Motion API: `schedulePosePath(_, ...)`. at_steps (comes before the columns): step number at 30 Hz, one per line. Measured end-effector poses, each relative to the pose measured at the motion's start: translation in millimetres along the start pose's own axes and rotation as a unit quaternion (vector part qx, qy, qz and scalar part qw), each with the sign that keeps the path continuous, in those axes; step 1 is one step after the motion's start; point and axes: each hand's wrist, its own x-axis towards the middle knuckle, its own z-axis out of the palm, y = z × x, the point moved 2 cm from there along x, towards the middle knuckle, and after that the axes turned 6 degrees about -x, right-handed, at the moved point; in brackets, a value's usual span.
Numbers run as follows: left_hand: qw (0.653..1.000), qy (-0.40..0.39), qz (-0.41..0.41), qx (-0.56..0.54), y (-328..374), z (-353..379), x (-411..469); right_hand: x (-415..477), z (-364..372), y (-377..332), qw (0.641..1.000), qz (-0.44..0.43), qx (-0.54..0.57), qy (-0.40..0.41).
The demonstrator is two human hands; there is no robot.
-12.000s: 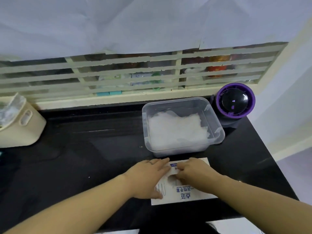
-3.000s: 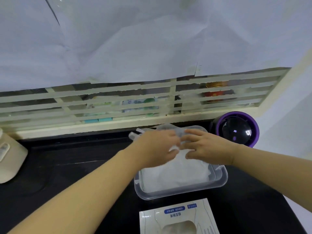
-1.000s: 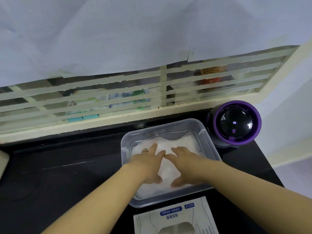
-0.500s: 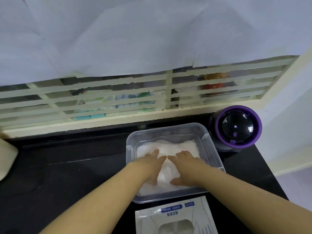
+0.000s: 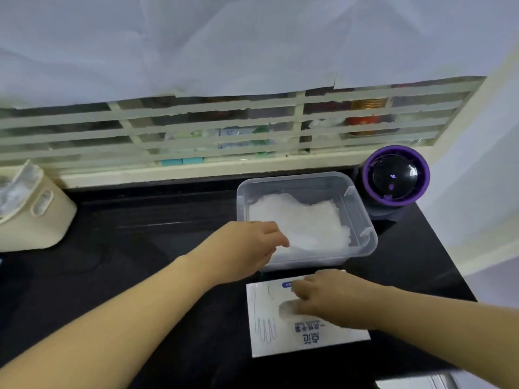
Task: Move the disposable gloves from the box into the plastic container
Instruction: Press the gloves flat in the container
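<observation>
Nearest to the person, the box (image 5: 266, 321) lay flat on the black worktop (image 5: 140, 248), just in front of the plastic container (image 5: 362, 211). The right hand (image 5: 331, 301) rested on the top of the box, its fingers (image 5: 295, 304) bent toward the oval opening. Whether they already pinched a glove could not be told (the hand itself covered part of the opening). A little farther, the left hand (image 5: 247, 248) hung over the near left corner of the container, its fingers loosely bent and gripping nothing that showed. Inside the container the disposable gloves (image 5: 303, 223) lay as a white heap over most of the floor.

The step in hand seemed to be the taking of one more bunch. The right fingers would do well to reach deep, pinch several layers together and pull slowly. The box looked light and could rise with the film, so the left hand should press it down. A purple round device (image 5: 393, 178) stood just beside the far right corner of the container, and a cream basket (image 5: 36, 217) stood well apart at the far left.
</observation>
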Motion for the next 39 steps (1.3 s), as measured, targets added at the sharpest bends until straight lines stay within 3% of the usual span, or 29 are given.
schedulePosePath(4,0.997,0.006,0.078,0.012,7,30,-27,14,21,-2,1.000,0.002,-0.010,0.015)
schedulePosePath(9,0.984,-0.172,-0.054,0.008,8,70,-42,26,36,0,0.999,0.008,-0.014,0.041)
schedulePosePath(13,0.969,-0.226,-0.104,-0.006,5,87,-44,26,49,-1,0.996,-0.016,-0.018,0.084)
schedulePosePath(15,0.966,-0.234,-0.113,-0.001,6,90,-43,20,44,-1,0.993,0.017,-0.011,0.113)
schedulePosePath(17,0.964,-0.236,-0.122,0.005,9,89,-41,6,38,1,0.983,0.044,0.000,0.179)
schedulePosePath(19,0.962,-0.241,-0.131,0.013,12,88,-39,-8,28,2,0.964,0.062,0.077,0.247)
schedulePosePath(21,0.959,-0.245,-0.138,0.020,16,85,-39,-22,1,3,0.922,0.109,0.186,0.321)
schedulePosePath(24,0.957,-0.247,-0.149,0.014,24,75,-36,-43,-41,15,0.825,0.205,0.328,0.411)
schedulePosePath(27,0.949,-0.256,-0.177,-0.056,31,60,-31,-51,-60,33,0.759,0.299,0.456,0.355)
schedulePosePath(28,0.943,-0.245,-0.189,-0.124,33,53,-28,-51,-60,37,0.707,0.309,0.545,0.326)
schedulePosePath(31,0.898,-0.174,-0.210,-0.344,43,18,-16,-55,-51,43,0.504,0.292,0.769,0.263)
schedulePosePath(33,0.868,-0.122,-0.199,-0.438,49,-3,-9,-58,-41,42,0.437,0.266,0.827,0.234)
schedulePosePath(35,0.804,-0.081,-0.202,-0.554,56,-15,-3,-56,-32,40,0.386,0.242,0.865,0.212)
schedulePosePath(39,0.589,0.042,-0.263,-0.763,58,-22,14,-48,-22,37,0.362,0.206,0.887,0.199)
